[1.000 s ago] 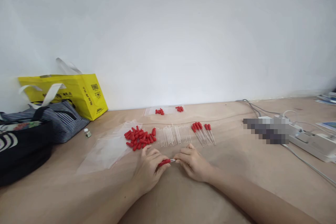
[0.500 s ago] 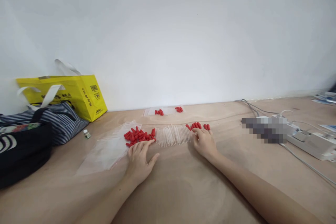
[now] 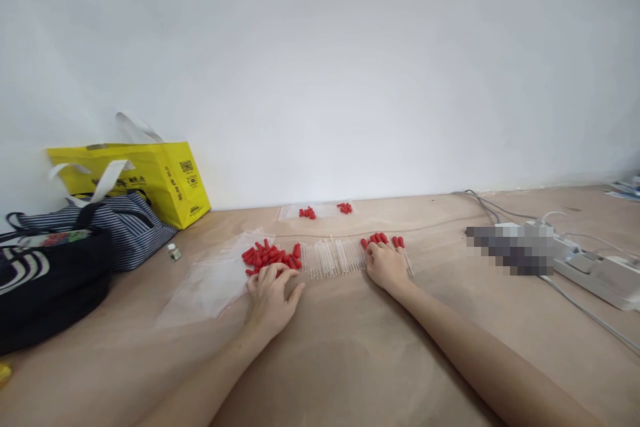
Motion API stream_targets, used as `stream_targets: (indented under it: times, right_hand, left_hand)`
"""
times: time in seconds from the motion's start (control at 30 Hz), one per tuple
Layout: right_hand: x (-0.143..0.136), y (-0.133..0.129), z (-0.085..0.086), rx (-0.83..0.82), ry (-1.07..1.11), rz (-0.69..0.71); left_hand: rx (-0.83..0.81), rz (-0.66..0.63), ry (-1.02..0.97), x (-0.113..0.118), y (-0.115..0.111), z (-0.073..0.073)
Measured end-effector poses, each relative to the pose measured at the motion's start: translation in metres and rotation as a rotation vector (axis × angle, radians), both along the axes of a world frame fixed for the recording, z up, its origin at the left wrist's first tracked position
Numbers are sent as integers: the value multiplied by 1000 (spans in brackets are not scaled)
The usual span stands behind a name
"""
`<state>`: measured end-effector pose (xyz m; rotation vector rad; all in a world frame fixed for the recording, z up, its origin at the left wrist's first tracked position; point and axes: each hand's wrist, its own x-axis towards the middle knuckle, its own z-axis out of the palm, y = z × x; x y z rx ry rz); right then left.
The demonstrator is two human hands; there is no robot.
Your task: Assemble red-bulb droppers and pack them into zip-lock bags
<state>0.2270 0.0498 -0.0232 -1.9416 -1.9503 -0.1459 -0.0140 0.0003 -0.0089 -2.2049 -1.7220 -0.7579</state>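
My left hand (image 3: 273, 297) rests at the near edge of a pile of red rubber bulbs (image 3: 265, 255), fingers loosely bent and thumb apart. Its fingertips touch or hover just over the nearest bulbs; I cannot tell which. Beside the pile lies a row of thin clear tubes (image 3: 333, 258), side by side. At the row's right end my right hand (image 3: 387, 267) has its fingers closed around a dropper, a tube with a red bulb (image 3: 364, 243) on top. Several more red-bulbed droppers (image 3: 397, 241) lie beyond and right of the fingers, their tubes partly hidden by the hand.
Clear plastic bags (image 3: 210, 283) lie under and left of the pile. Another bag (image 3: 327, 211) with red bulbs is by the wall. A small bottle (image 3: 174, 252), yellow bag (image 3: 175, 180), striped bag (image 3: 135, 230) and black bag (image 3: 55, 287) stand left; a power strip (image 3: 600, 277) lies right.
The view has shifted slightly left. My right fingers have moved up over the red-bulbed dropper. My left fingers have bent more beside the pile.
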Motion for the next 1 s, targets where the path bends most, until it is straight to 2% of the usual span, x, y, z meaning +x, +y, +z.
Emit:
stream_targets:
  times: [0.13, 0.27, 0.43, 0.67, 0.83, 0.93, 1.0]
  right_hand:
    - [-2, -1, 3, -21, 5, -14]
    - [-8, 6, 8, -58, 22, -68]
    - [-16, 19, 12, -126, 44, -137]
    - [-20, 23, 16, -189, 62, -169]
    - [-23, 24, 18, -202, 80, -161]
    - [-21, 21, 24, -172, 88, -128]
    - [-17, 14, 28, -145, 100, -70]
  left_hand:
    - [43, 143, 75, 5, 23, 16]
    - [-29, 263, 169, 15, 53, 26]
    - [-109, 344, 193, 27, 77, 29]
    - [-189, 376, 198, 33, 86, 29]
    - [-168, 290, 186, 40, 75, 35]
    - [-141, 105, 186, 43, 49, 38]
    - [-151, -40, 182, 41, 25, 33]
